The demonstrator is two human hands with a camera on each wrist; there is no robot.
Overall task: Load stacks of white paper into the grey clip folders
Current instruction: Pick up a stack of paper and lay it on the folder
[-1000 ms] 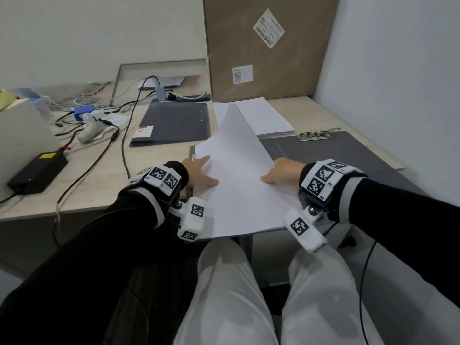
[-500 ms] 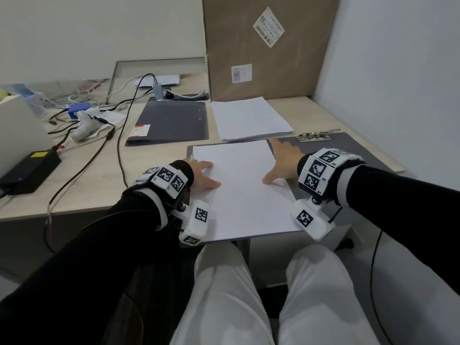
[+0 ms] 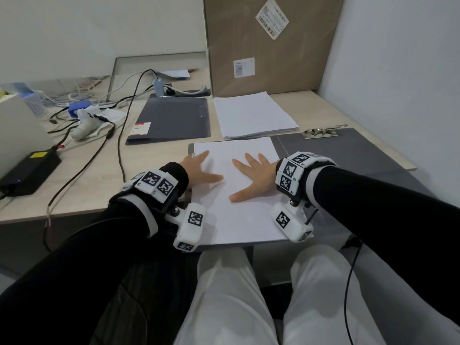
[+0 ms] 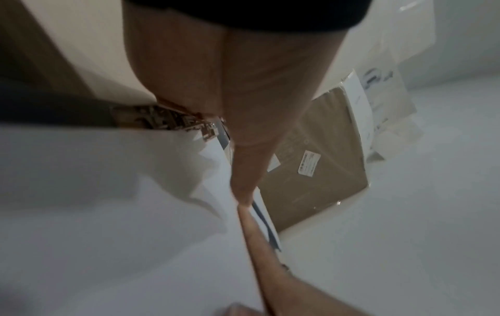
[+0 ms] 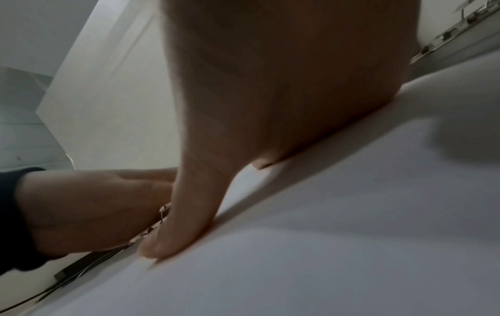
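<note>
paper stack (image 3: pixel 239 185) lies flat in the open grey clip folder (image 3: pixel 348 150) at 6 o'clock on the desk (image 3: pixel 94 185), overhanging the near edge. left hand (image 3: pixel 199 170) and right hand (image 3: pixel 254 175) both flat, fingers spread straight, pressing the top sheet, gripping nothing. likely light, floppy, sheets slide on each other; best squared by the side edges, palms keeping it down. white, blank, thin pile, edges roughly aligned. metal clip (image 3: pixel 321 131) sits at 1 o'clock on the open cover. spare paper stack (image 3: pixel 254 113) at 12 o'clock, closed grey folder (image 3: pixel 174 118) at 11 o'clock, cardboard box (image 3: pixel 268 46) behind.
</note>
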